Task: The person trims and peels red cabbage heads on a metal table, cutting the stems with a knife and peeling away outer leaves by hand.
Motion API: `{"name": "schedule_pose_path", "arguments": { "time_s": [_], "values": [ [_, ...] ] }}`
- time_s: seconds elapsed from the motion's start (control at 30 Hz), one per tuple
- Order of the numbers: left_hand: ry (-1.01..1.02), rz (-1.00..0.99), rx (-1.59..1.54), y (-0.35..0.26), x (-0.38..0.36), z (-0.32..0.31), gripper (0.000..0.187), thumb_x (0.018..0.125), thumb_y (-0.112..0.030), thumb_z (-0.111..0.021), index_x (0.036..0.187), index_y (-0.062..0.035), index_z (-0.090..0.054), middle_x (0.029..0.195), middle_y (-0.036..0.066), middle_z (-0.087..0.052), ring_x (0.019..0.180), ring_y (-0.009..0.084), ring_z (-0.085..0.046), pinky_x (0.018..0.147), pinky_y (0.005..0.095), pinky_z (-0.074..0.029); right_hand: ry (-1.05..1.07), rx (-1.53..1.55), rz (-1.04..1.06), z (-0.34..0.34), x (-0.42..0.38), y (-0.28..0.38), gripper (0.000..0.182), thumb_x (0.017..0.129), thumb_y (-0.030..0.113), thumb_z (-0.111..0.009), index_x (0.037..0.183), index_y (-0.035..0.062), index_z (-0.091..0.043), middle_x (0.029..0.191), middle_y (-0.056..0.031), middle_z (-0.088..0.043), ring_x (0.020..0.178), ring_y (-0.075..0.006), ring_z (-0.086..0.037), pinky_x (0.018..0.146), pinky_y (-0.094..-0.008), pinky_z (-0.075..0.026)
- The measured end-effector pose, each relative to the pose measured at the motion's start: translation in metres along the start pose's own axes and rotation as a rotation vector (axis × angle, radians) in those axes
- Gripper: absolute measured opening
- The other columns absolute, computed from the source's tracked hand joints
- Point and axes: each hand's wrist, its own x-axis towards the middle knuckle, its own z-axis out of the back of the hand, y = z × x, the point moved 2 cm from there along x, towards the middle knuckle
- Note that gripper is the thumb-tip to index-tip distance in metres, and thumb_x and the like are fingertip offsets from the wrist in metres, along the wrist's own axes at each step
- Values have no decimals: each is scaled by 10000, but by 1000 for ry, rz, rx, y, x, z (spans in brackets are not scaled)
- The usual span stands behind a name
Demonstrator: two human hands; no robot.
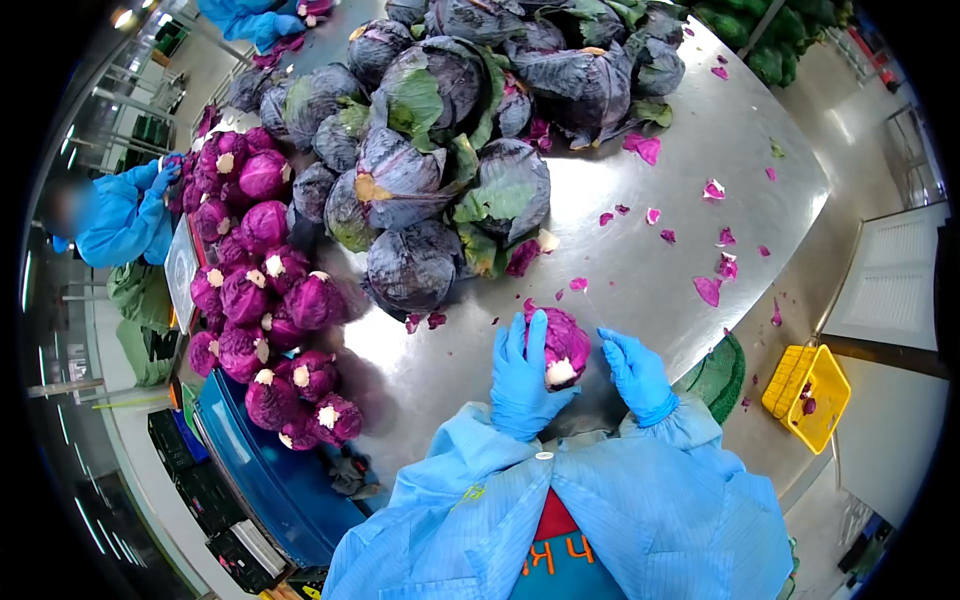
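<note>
My left hand (522, 375), in a blue glove, is wrapped around a peeled red cabbage (565, 345) near the table's front edge. The cabbage is bright purple, and its pale cut stem faces toward me. Just right of it, apart from it, is my gloved right hand (638, 378). Its fingers are partly stretched toward the cabbage, and I see nothing held in them. Beyond my hands lies a heap of unpeeled red cabbages (413, 265) with dark, greenish outer leaves. To the left sits a pile of peeled red cabbages (243, 297), many showing white cut stems.
Purple leaf scraps (708, 290) are scattered over the steel table (600, 245). A blue bin (270, 480) stands below at left, a green net basket (718, 380) and yellow crate (835, 400) at right. Co-workers in blue (125, 220) stand at the left and far sides.
</note>
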Motion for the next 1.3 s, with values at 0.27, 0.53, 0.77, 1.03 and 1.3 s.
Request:
{"name": "schedule_pose_path", "arguments": {
  "time_s": [0.27, 0.53, 0.77, 1.03, 1.3],
  "values": [
    [-12, 87, -213, 25, 10, -1, 1259, 524, -313, -908, 1484, 16, -162, 1372, 271, -371, 1259, 445, -371, 1070, 495, -323, 48, 77, -135, 8, -14, -3, 335, 939, 380, -582, 1070, 76, -636, 821, -135, -645, 715, -260, -642, 673, -359, -514],
    [66, -268, -321, 38, 29, 17, 1123, 548, -270, -905, 1449, 4, -294, 1379, 217, -426, 1286, 396, -397, 1072, 456, -336, 184, 193, -13, 3, 50, 37, 544, 817, 371, -748, 1251, 76, -606, 909, -82, -681, 788, -150, -625, 735, -321, -512],
    [43, 138, -624, 61, -9, -11, 1080, 664, -253, -881, 1467, 15, -211, 1488, 200, -253, 1349, 314, -340, 1099, 399, -318, 159, 313, -199, -20, 44, -5, 507, 778, 413, -781, 1080, 30, -644, 897, -83, -686, 801, -130, -610, 743, -306, -514],
    [-116, 57, -416, 33, 15, -29, 1153, 548, -290, -911, 1410, 30, -215, 1329, 196, -343, 1217, 315, -433, 1045, 393, -377, 92, -144, -70, -5, 26, -5, 469, 873, 531, -605, 921, 65, -634, 720, -164, -633, 648, -318, -631, 606, -420, -495],
    [-85, 142, -236, 18, 15, -20, 1206, 513, -410, -913, 1407, 39, -239, 1329, 266, -351, 1233, 417, -396, 1050, 485, -341, 166, -342, 136, 3, -10, 16, 464, 900, 531, -545, 748, 99, -620, 675, -147, -605, 623, -355, -608, 564, -458, -477]
  ]
}}
